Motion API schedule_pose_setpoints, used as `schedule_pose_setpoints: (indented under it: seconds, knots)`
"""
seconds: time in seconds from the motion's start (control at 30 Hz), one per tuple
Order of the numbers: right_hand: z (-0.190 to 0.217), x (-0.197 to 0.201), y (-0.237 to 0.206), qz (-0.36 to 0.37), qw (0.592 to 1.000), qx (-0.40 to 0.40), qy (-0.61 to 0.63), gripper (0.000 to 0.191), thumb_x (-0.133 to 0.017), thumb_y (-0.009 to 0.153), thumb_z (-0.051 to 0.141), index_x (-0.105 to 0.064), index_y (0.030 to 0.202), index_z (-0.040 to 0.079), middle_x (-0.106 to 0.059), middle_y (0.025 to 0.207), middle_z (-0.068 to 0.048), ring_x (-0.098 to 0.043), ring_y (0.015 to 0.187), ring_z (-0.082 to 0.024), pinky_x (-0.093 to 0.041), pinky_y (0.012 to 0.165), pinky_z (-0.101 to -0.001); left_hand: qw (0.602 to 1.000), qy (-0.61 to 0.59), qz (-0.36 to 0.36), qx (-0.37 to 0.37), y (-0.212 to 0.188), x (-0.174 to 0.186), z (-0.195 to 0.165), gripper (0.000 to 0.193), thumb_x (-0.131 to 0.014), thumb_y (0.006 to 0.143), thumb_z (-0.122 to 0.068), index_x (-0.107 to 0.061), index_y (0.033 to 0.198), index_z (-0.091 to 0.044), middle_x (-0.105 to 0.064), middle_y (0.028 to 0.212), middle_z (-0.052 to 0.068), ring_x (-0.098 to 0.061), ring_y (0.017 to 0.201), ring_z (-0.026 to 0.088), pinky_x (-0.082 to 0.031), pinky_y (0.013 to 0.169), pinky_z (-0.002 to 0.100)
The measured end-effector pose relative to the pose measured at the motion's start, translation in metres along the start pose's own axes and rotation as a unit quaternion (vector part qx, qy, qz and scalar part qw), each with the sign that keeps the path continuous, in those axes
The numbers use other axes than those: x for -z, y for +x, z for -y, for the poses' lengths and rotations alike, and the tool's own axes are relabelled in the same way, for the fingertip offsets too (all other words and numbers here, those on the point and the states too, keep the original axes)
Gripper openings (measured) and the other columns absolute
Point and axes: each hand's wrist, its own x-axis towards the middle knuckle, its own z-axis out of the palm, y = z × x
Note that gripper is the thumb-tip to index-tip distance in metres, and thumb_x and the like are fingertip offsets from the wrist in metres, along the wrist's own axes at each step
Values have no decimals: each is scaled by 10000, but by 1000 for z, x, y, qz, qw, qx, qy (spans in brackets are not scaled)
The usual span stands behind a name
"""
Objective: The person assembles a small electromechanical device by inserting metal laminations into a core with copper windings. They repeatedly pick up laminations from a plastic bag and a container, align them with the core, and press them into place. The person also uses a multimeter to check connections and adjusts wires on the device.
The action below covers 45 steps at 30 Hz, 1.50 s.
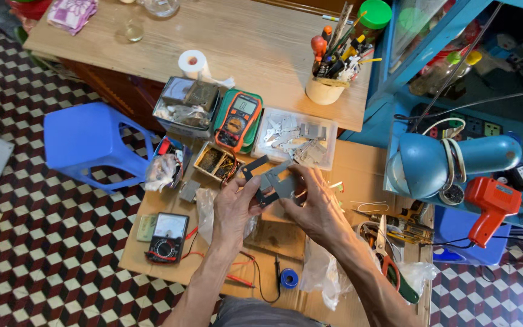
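Both my hands meet over the low wooden board (346, 166), holding flat grey metal pieces (272, 179) between them. My left hand (235, 209) pinches the left side of the pieces, where a dark notched plate (254, 165) sticks up and left. My right hand (316, 206) grips the right side, fingers curled around the edge. Just beyond the hands lies a clear plastic tray (329, 138) of similar flat metal parts.
A black analogue meter (168, 237) with red and black leads lies at front left; an orange digital multimeter (238, 120) sits behind. Small boxes of parts (215, 161), a tape roll (289, 278), scissors (385, 254), a tool cup (327, 88), a blue stool (92, 142), a blue lamp (455, 160) and an orange glue gun (493, 204) surround me.
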Motion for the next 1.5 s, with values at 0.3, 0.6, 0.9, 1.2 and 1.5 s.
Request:
schedule_pose_setpoints:
  seconds: [0.3,0.6,0.9,1.2,1.5]
  knots:
    - [-36,-41,-118,-26,863,-161,478,357,-692,920,84,-588,1245,-21,-689,1027,-68,-674,903,-128,-566,812,-275,996,77,-12,48,-116,31,28,316,-615,997,-276,-661,1067,29,-762,992,143,-760,849,198,-655,700,331]
    - [-51,-75,-154,-198,805,-243,504,293,-636,937,52,-612,1222,-11,-716,1001,-86,-682,819,-147,-554,780,-295,993,84,29,78,-18,92,25,373,-541,1009,-207,-612,1291,27,-735,1168,151,-768,1018,238,-644,848,352]
    - [-130,-144,-148,-299,762,-358,449,354,-653,898,-35,-531,1229,-4,-731,917,-205,-688,735,-223,-554,697,-333,995,67,17,74,216,73,55,314,-613,980,-162,-596,1250,-5,-685,1155,98,-703,972,195,-637,820,370]
    - [-128,-174,-147,-327,713,-457,420,439,-608,926,27,-522,1354,-21,-738,944,-233,-713,728,-249,-595,701,-396,982,119,-94,111,303,20,61,260,-588,970,-164,-650,1205,-74,-691,1078,83,-736,865,193,-618,700,319]
    - [-65,-157,-89,-259,759,-381,459,452,-645,931,56,-541,1359,-50,-717,946,-152,-715,792,-194,-523,763,-304,979,203,-7,-21,306,36,49,450,-578,951,-153,-599,1381,-23,-673,1336,149,-669,1168,243,-526,979,360]
